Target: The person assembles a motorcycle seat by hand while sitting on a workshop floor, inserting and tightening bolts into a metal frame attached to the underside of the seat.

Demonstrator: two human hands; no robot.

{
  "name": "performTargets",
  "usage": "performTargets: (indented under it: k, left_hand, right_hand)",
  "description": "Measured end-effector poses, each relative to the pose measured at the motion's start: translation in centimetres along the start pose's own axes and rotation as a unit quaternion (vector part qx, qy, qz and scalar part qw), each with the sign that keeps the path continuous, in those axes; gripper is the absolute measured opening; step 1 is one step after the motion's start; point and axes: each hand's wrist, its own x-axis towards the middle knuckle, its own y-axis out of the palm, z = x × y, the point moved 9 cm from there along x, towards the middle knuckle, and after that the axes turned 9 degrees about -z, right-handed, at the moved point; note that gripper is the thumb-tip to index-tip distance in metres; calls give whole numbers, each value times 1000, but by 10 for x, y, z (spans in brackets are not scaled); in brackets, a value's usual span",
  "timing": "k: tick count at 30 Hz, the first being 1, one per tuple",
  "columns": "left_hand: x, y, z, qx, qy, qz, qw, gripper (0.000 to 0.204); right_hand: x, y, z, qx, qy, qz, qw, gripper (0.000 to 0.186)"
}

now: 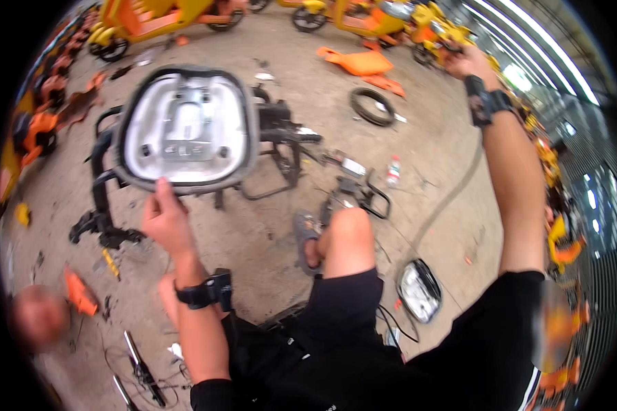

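My left hand [166, 218] is closed, thumb and fingers pinching the near rim of what looks like an upturned scooter seat [236, 147]. Its underside is white with a grey plate in the middle and a thick dark grey rim. Beneath it lies a black scooter frame [101, 175], partly hidden. My right arm reaches far out to the right, and my right hand [467, 63] is raised with its fingers curled round something dark and small. A long grey strip or hose [452, 195] hangs from near that wrist toward the floor; whether the hand holds it I cannot tell.
A similar white-lined, black-rimmed piece [419, 291] lies right of my knee. Beyond it are a plastic bottle [393, 171], a tyre [373, 107] and orange panels [356, 61]. Yellow scooters [164, 24] line the back. Metal tubes [144, 373] and an orange shard [81, 293] lie at left.
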Motion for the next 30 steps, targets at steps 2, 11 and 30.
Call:
performTargets:
  k: [2,11,30]
  left_hand:
    - [-6,6,-7,-10,5,1,1000,41]
    - [-6,4,-11,0,-1,22,1000,41]
    - [-9,1,-3,-22,0,40,999,42]
  right_hand:
    - [-20,35,28,58,-80,-10,995,16]
    - [-271,161,-157,-99,130,240,957,36]
    - [-381,106,-314,82,218,150,961,42]
